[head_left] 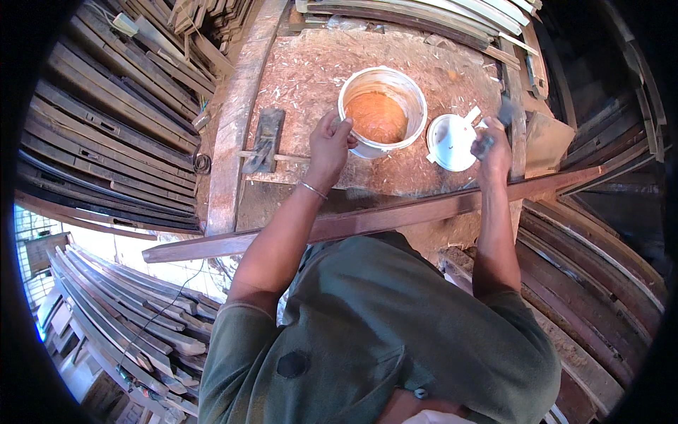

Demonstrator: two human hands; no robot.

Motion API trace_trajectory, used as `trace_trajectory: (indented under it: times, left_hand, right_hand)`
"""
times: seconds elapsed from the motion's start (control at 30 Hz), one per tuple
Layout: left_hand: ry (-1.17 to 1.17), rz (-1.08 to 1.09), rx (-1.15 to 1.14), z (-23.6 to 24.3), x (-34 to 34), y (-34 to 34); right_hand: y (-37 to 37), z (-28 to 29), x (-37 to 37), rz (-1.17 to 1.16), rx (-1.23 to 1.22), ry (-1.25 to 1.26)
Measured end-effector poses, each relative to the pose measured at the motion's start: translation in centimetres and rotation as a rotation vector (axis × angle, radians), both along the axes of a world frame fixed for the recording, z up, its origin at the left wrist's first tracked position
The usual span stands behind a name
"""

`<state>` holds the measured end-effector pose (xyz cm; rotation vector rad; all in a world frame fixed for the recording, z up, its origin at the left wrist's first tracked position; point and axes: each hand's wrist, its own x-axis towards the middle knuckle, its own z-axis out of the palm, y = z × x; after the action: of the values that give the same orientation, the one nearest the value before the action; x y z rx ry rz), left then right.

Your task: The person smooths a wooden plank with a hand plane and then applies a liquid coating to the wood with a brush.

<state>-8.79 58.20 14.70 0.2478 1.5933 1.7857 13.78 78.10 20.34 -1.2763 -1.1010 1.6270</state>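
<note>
A white plastic bucket stands on the workbench with an orange-brown paste inside, some of it smeared up the inner wall. My left hand pinches the bucket's near left rim, thumb and fingers closed on it. To the right of the bucket lies a round white lid with dark specks on it. My right hand is closed beside the lid's right edge. Blurred greyish shapes show above and below its fingers, too smeared to name. A white strip sticks out between the lid and that hand.
A long reddish-brown wooden beam crosses between me and the shaving-strewn workbench. A dark block with a wooden handle lies left of the bucket. Stacked timber lines the left, and more strips lie at the back.
</note>
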Motion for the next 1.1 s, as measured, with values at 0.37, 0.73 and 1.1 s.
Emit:
trace_trajectory:
  times: [0.37,0.73,1.1]
  left_hand:
    - [0.435,0.462,-0.062,7.3,-4.8,-14.6]
    - [0.274,1.416,-0.224,3.8,-1.0,-41.1]
    - [0.184,1.430,-0.366,-0.6,2.4,-45.3]
  right_hand:
    - [-1.7,-0.8,-16.3,1.145,0.204,-0.782]
    - [-2.6,-4.0,-19.4,1.061,0.069,-0.648]
    - [-1.9,-4.8,-20.0,1.172,0.217,-0.860]
